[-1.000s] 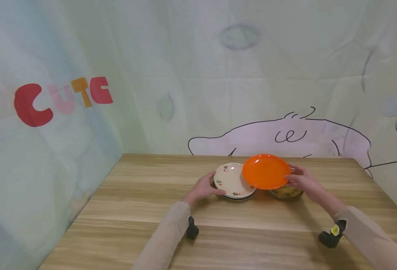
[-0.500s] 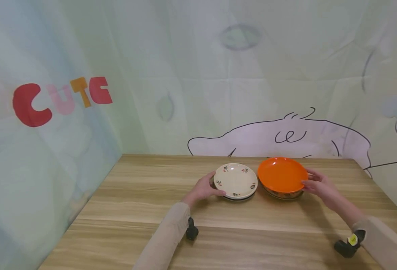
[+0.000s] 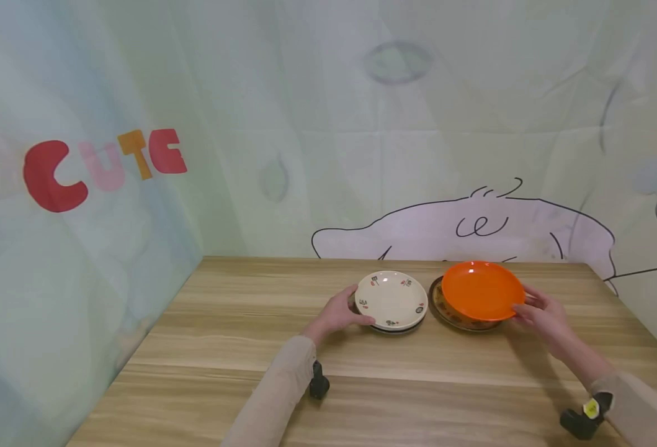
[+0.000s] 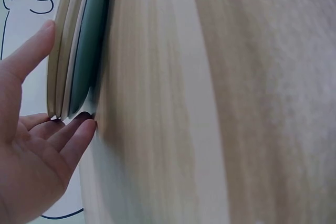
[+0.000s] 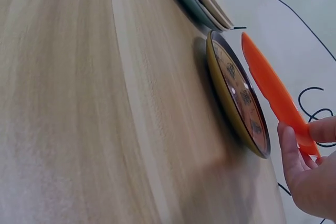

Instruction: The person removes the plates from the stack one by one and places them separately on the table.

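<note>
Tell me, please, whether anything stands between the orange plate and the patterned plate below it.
Nothing visible does: the right wrist view shows an open gap between the orange plate, held at its rim by the right hand, and the patterned plate. The cream-topped stack stands to the left, outside that gap.

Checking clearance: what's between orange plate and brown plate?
Only an open gap between orange plate and brown plate; it shows in the right wrist view.

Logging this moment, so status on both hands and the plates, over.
Right hand pinching orange plate, above dark-rimmed patterned plate. Left hand holding plate stack by edge. Nothing seen between orange plate and patterned one.
</note>
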Tool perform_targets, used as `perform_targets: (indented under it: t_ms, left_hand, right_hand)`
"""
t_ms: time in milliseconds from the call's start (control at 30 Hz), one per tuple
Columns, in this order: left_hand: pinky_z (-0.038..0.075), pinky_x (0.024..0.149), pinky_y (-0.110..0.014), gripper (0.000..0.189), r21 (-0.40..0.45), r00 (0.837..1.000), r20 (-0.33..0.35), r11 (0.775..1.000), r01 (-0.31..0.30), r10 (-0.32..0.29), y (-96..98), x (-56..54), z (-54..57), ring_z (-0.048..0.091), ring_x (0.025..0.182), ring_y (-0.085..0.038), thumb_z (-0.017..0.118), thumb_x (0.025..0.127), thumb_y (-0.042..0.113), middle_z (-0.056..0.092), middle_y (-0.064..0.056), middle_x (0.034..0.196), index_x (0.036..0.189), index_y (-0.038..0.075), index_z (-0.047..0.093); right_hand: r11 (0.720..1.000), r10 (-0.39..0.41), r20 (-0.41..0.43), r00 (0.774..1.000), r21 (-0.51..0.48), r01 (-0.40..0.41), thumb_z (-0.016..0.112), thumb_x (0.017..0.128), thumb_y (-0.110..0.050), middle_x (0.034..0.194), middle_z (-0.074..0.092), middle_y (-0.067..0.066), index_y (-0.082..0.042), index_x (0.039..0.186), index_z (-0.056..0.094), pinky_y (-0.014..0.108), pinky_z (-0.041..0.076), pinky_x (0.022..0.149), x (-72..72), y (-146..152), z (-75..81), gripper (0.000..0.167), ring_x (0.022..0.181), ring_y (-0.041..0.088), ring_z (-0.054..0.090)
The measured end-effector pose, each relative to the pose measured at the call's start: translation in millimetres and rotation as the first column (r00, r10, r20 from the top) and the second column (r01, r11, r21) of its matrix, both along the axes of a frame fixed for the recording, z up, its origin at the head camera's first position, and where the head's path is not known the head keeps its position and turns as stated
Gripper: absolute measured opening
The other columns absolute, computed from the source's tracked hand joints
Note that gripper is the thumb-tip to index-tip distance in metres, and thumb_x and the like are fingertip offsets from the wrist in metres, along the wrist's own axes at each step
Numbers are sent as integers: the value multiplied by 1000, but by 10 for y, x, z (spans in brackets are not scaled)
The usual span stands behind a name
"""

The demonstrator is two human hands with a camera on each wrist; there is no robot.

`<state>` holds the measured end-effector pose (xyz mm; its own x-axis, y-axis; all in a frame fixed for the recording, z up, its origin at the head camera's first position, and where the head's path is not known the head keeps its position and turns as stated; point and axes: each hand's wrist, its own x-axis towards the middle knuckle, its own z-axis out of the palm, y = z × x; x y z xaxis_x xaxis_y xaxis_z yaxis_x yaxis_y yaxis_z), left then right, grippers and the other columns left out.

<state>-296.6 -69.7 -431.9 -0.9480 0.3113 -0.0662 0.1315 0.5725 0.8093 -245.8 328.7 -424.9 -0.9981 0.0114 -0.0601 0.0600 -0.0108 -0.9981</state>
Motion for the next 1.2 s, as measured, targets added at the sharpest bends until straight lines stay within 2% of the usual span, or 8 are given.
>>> perform_targets:
  t_ms: [133, 300, 400, 467, 567, 800, 1033, 1200]
  left_hand:
    - [23, 109, -43, 94, 6, 1000, 2, 1000, -2, 2, -3, 0, -8, 27, 132, -30, 80, 68, 31, 32, -18, 143, 140, -1, 28]
    - [23, 109, -42, 94, 7, 1000, 1, 1000, -2, 2, 1, 4, 6, 28, 132, -30, 79, 68, 31, 32, -18, 143, 140, -1, 28]
    - [24, 109, -42, 94, 10, 1000, 1, 1000, -2, 2, 3, 8, 20, 28, 132, -30, 80, 68, 30, 31, -18, 143, 140, -2, 28]
    - [24, 109, -42, 94, 14, 1000, 1, 1000, -1, 1, 2, 6, 21, 28, 132, -30, 80, 68, 30, 31, -18, 143, 140, -2, 27]
    - [24, 109, -42, 95, 17, 1000, 6, 1000, 1, -1, 0, 3, 14, 28, 132, -30, 80, 68, 31, 31, -18, 143, 140, -1, 27]
    - [24, 109, -42, 94, 9, 1000, 2, 1000, -3, 3, -3, 7, 3, 28, 132, -31, 80, 68, 30, 32, -18, 143, 140, -2, 28]
    - [24, 109, -42, 95, 14, 1000, 18, 1000, -9, 8, -2, 5, 2, 28, 132, -30, 79, 68, 31, 31, -18, 143, 140, -1, 27]
    - [25, 108, -42, 95, 16, 1000, 24, 1000, -10, 9, 0, -5, -3, 29, 131, -31, 79, 68, 31, 31, -19, 143, 140, -1, 27]
  right_hand:
    - [999, -52, 26, 998, 10, 52, 61, 85, -5, 86, 56, -19, 1, 144, 11, 22, 54, 71, 17, 64, -80, 78, 73, 3, 63]
    - [985, -164, 26, 986, -48, 165, 52, 87, 4, 80, 54, -19, 6, 142, -1, 19, 54, 64, 68, 71, -87, 76, 66, 1, 60]
    - [961, -266, 57, 962, -65, 269, 51, 86, 4, 89, 53, -10, 2, 143, 0, 18, 54, 62, 55, 109, -135, 77, 65, 0, 59]
    - [943, -326, 97, 940, -37, 331, 50, 87, 2, 96, 49, -3, 0, 144, 2, 17, 53, 62, 92, 84, -95, 75, 65, -1, 57]
    - [917, -390, 148, 909, -29, 398, 49, 87, 2, 95, 45, -4, -3, 145, 5, 16, 53, 63, 153, 50, -29, 72, 64, -2, 55]
    - [888, -449, 186, 874, -13, 460, 48, 88, 1, 105, 43, 5, -5, 145, 8, 16, 53, 62, 193, 61, 4, 70, 61, -2, 55]
    - [858, -487, 211, 847, -66, 510, 48, 88, 2, 98, 43, -3, -7, 146, 6, 16, 53, 59, 195, 143, -33, 72, 59, -1, 56]
    - [825, -540, 235, 808, -43, 564, 47, 88, 1, 101, 41, -2, -9, 146, 8, 14, 52, 59, 193, 201, -22, 70, 58, -3, 53]
